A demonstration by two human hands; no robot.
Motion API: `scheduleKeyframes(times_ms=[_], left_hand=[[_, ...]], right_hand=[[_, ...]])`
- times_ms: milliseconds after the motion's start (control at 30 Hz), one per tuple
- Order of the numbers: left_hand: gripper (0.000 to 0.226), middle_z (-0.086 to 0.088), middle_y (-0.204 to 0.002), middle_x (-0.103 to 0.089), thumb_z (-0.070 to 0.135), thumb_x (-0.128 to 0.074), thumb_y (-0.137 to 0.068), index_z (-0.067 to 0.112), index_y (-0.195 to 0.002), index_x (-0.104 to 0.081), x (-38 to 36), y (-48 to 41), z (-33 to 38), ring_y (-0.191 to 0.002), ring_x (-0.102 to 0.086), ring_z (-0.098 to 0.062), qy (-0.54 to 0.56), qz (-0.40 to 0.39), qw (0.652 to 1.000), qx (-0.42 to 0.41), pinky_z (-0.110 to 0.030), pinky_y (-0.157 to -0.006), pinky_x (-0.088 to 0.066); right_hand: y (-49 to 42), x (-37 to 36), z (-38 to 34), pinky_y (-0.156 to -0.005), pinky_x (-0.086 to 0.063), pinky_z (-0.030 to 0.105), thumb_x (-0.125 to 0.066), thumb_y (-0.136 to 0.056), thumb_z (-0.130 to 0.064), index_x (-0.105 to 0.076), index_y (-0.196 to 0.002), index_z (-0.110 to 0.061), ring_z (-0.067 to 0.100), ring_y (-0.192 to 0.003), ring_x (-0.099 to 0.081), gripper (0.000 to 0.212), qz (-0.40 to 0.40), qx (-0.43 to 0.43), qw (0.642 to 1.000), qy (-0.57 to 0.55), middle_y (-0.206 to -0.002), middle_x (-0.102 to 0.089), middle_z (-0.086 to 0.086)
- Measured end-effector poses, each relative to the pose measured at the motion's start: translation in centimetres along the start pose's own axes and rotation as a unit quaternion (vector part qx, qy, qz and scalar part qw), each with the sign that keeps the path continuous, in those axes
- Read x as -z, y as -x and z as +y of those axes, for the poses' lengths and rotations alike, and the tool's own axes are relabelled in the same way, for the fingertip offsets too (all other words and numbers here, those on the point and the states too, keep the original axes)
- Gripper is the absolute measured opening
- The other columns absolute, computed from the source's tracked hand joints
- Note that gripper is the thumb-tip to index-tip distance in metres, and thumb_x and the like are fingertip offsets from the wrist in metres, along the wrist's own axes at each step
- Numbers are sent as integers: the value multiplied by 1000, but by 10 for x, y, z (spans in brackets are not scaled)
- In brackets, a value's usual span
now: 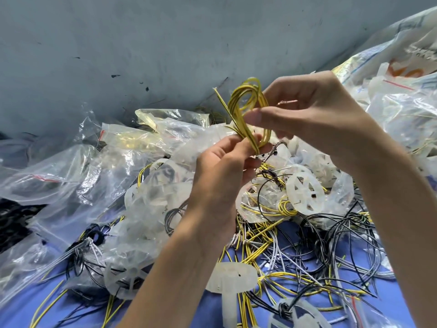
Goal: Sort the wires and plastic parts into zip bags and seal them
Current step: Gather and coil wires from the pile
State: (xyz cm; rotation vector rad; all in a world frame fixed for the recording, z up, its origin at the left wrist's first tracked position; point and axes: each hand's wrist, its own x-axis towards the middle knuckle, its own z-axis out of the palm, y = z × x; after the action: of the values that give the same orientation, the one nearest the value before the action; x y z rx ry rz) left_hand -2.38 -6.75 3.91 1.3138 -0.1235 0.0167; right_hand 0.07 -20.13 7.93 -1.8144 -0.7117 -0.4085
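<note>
Below grey wall (118,43), wire-strewn blue surface (212,308)

Sack print (422,53) blurred, perhaps lettering

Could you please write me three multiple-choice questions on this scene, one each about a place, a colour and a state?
1. Where is the wire bundle?
A. Held up above the pile of wires and plastic parts.
B. Inside a zip bag.
C. Flat on the blue surface.

2. What colour is that bundle?
A. Red.
B. Yellow with a dark stripe.
C. White.

3. What is the left hand doing?
A. Resting open on the table.
B. Pinching the bundle's lower end.
C. Holding a plastic wheel.

Answers:
1 A, the left hand and right hand hold it over the pile.
2 B, its strands are yellow with dark lines.
3 B, its fingers close on the looped wires.
</note>
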Motion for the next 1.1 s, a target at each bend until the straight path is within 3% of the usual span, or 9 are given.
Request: scheduleKeyframes(times_ms=[67,167,233,367,567,700,800,933,1100], left_hand=[[17,8,-74,-72,18,-58,-92,19,-77,-67,3,-1,0,-52,-48,4,-42,-1,999,-22,-10,-54,-41],[17,5,-76,-73,19,-58,-92,21,-79,-69,5,0,0,-53,-50,5,-94,-9,993,-73,-8,-56,-43],[19,9,-67,-71,15,-57,-93,20,-79,-68,4,2,2,-51,-53,7,-114,-30,988,-95,-5,-53,-41],[21,14,-57,-66,10,-55,-93,20,-78,-66,6,2,5,-49,-57,7,-153,-62,979,-117,-4,-49,-38],[26,16,-58,-63,9,-54,-94,21,-73,-64,17,-2,11,-50,-54,4,-220,-103,959,-145,-5,-50,-38],[30,15,-56,-64,6,-53,-94,24,-72,-64,20,-1,11,-51,-57,4,-246,-141,948,-144,-5,-49,-39],[27,12,-58,-66,9,-58,-92,22,-68,-65,18,-2,1,-51,-56,3,-304,-150,931,-133,-9,-52,-40],[24,12,-59,-67,10,-59,-91,19,-70,-66,17,-5,-3,-53,-58,3,-309,-140,932,-123,-11,-54,-42],[18,22,-68,-64,29,-58,-83,38,-69,-64,20,-7,-3,-67,-56,8,-405,-82,893,-180,-8,-60,-39]], right_hand=[[-3,3,5,-51,-32,19,-80,-61,-47,-72,-69,-22,6,-51,-42,28,19,-46,999,5,-53,-51,-10],[-3,6,8,-54,-27,24,-76,-67,-48,-76,-80,-15,13,-60,-35,36,-28,-91,995,-9,-64,-46,6],[-1,8,9,-51,-31,18,-73,-64,-46,-76,-87,-9,11,-60,-37,44,-60,-109,991,-44,-69,-51,11],[1,15,13,-59,-45,9,-68,-59,-46,-78,-83,-18,4,-68,-56,39,-137,-140,976,-96,-75,-69,2],[3,20,17,-65,-51,8,-67,-61,-32,-79,-72,-24,-1,-71,-66,18,-178,-147,955,-186,-76,-73,-8],[2,17,19,-71,-54,15,-69,-63,-37,-78,-87,-20,9,-78,-63,31,-185,-137,951,-205,-88,-70,1],[2,13,17,-63,-48,24,-69,-65,-40,-78,-78,-22,14,-65,-56,25,-179,-130,961,-163,-73,-67,0],[2,7,12,-43,-24,14,-69,-72,-39,-73,-65,-12,5,-46,-29,29,-133,-97,985,-51,-48,-36,-8],[0,5,9,-41,-32,13,-64,-76,-32,-67,-69,-4,2,-44,-39,29,-79,-58,995,-19,-50,-52,-9]])
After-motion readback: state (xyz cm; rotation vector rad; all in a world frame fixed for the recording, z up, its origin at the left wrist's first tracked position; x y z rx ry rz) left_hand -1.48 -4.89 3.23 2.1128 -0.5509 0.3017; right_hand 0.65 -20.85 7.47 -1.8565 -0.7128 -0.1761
